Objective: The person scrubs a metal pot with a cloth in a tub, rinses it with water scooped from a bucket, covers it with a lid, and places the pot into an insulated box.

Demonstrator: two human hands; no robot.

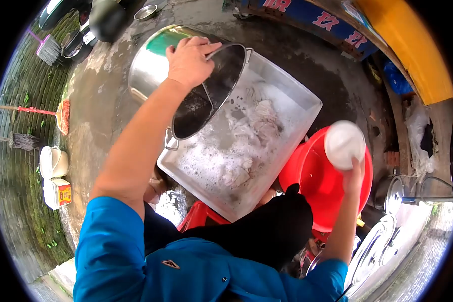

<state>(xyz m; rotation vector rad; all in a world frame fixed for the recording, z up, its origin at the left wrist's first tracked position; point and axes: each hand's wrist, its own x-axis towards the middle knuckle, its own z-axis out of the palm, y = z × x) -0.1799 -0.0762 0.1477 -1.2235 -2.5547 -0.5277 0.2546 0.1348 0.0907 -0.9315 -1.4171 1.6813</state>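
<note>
My left hand [191,63] is closed over the rim of a large stainless steel stockpot [148,58]. The pot lies tilted on its side, its dark wet mouth facing the white rectangular tub [307,113]. Sudsy water fills that tub, with soaked pale cloths [264,123] in it. My right hand [355,175] grips a round white plastic dish [344,145], slightly blurred, above the large red basin [312,173]. Whether the dish is a bowl or a scoop is hard to make out. The fingers under it are partly hidden.
Left of me stand two white buckets [53,162], near an orange broom [63,116] by the mossy brick wall. Metal pots and lids [370,254] crowd the lower right. A blue sign board [322,20] runs along the top right. Wet concrete [103,100] surrounds the tub.
</note>
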